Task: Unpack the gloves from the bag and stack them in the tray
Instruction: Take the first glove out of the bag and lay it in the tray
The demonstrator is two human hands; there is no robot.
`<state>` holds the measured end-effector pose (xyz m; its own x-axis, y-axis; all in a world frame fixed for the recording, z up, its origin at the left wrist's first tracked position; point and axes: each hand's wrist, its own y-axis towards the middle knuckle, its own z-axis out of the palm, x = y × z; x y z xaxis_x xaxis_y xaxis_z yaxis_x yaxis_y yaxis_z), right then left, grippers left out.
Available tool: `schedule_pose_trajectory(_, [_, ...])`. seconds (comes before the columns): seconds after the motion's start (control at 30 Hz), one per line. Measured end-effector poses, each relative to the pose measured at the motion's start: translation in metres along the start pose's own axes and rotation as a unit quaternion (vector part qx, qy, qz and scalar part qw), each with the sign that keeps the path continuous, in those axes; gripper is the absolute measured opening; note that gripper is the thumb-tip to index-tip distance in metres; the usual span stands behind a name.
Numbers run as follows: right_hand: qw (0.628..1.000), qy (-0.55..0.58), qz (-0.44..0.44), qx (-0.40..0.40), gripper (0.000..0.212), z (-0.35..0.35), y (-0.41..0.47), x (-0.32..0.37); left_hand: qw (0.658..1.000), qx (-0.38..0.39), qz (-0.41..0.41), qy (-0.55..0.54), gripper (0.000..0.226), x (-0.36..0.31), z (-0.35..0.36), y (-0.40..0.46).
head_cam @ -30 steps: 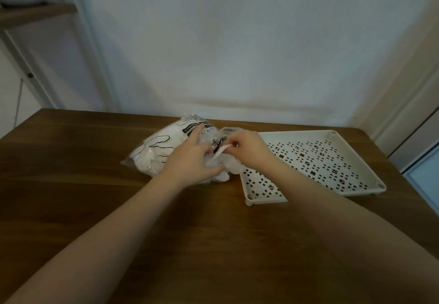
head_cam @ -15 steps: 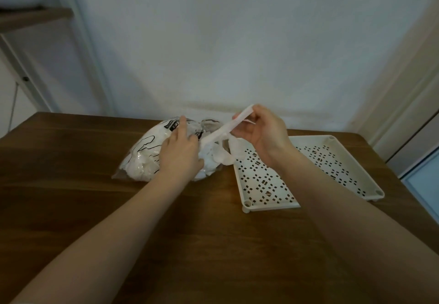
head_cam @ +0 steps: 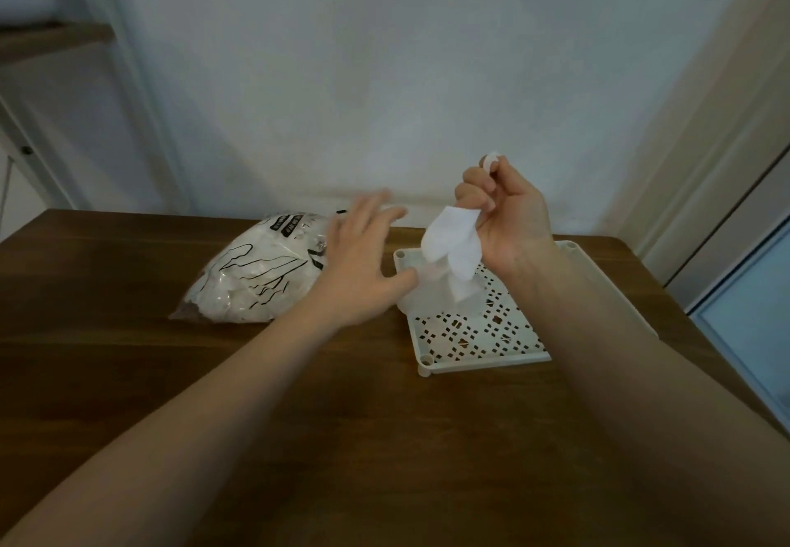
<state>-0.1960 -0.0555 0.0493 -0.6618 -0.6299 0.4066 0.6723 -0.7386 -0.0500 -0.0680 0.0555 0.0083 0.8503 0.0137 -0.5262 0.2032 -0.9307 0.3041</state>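
A clear plastic bag (head_cam: 252, 273) printed with black hand outlines lies on the wooden table, full of white gloves. My right hand (head_cam: 504, 217) is raised above the tray's near-left corner and pinches a white glove (head_cam: 453, 247), which hangs down from my fingers. The glove's lower end reaches the white perforated tray (head_cam: 479, 333). My left hand (head_cam: 363, 264) hovers with fingers spread between the bag and the hanging glove, blurred, its thumb close to the glove.
The brown wooden table (head_cam: 213, 375) runs to a white wall at the back. A shelf (head_cam: 51, 38) sits high at the left. A door frame and a pale floor strip lie beyond the table's right edge.
My right hand has pulled the glove free of the bag and lifted it up and to the right over the tray. My left hand has come off the bag and opened.
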Motion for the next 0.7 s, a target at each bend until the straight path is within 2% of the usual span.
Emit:
schedule_pose_trajectory(0.07, [0.996,0.024,0.051,0.07,0.025,-0.002,-0.002,0.002,0.985,0.072,0.021,-0.156,0.078,-0.014,-0.003,-0.003])
schedule_pose_trajectory(0.1, [0.99,0.04,0.082,0.111,0.018,-0.003,-0.004,0.002,0.964,0.109,0.008,-0.24,0.074,-0.018,-0.002,-0.003])
schedule_pose_trajectory(0.17, [0.98,0.038,0.114,0.159,0.007,-0.002,-0.009,0.008,0.92,0.155,-0.015,-0.36,0.054,-0.021,0.001,0.0])
schedule_pose_trajectory(0.27, [0.985,0.015,0.095,0.146,0.005,0.001,-0.018,0.017,0.92,0.204,0.01,-0.334,0.019,-0.023,0.011,0.002])
schedule_pose_trajectory(0.37, [1.0,-0.002,-0.002,0.028,0.014,0.003,-0.025,0.027,0.927,0.225,-0.009,-0.299,0.006,-0.024,0.021,-0.004])
schedule_pose_trajectory(0.43, [0.996,0.0,-0.079,-0.051,0.028,-0.004,-0.023,0.037,0.925,0.227,-0.04,-0.303,0.008,-0.022,0.025,-0.007])
schedule_pose_trajectory(0.5, [0.982,-0.035,-0.118,-0.14,0.033,-0.015,-0.021,0.045,0.921,0.2,-0.08,-0.324,0.015,-0.02,0.025,-0.008])
schedule_pose_trajectory(0.6, [0.933,-0.204,-0.105,-0.279,0.021,-0.037,-0.019,0.055,0.906,0.149,-0.138,-0.371,0.019,-0.021,0.021,-0.003])
schedule_pose_trajectory(0.63, [0.907,-0.265,-0.095,-0.313,0.024,-0.045,-0.019,0.056,0.904,0.137,-0.147,-0.377,0.02,-0.022,0.02,-0.001])
schedule_pose_trajectory(0.7, [0.858,-0.359,-0.101,-0.352,0.042,-0.054,-0.022,0.055,0.908,0.127,-0.154,-0.369,0.019,-0.022,0.02,0.003])
